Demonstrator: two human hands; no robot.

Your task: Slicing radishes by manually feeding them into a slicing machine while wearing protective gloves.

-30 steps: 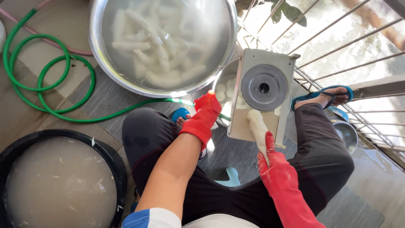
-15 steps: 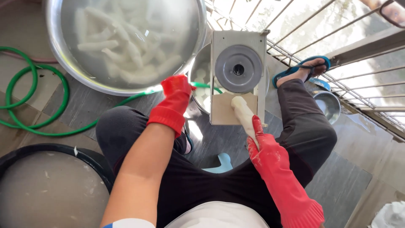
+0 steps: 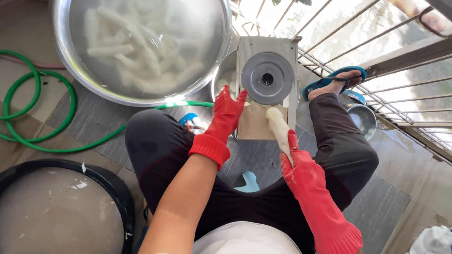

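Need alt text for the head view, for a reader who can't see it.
A seated person in red rubber gloves steadies a slicer board with the left hand while the right hand presses a peeled white root on it. A steel basin of peeled roots sits beyond.

Grey tiled floor (image 3: 94, 122) in bright daylight; a metal railing (image 3: 358, 42) runs along the right edge (sunlit ground shows beyond it).

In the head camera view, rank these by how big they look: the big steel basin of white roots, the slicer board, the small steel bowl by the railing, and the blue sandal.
1. Steel basin, clearly largest.
2. Slicer board.
3. Small steel bowl and blue sandal: they look about alike, so no ranking.
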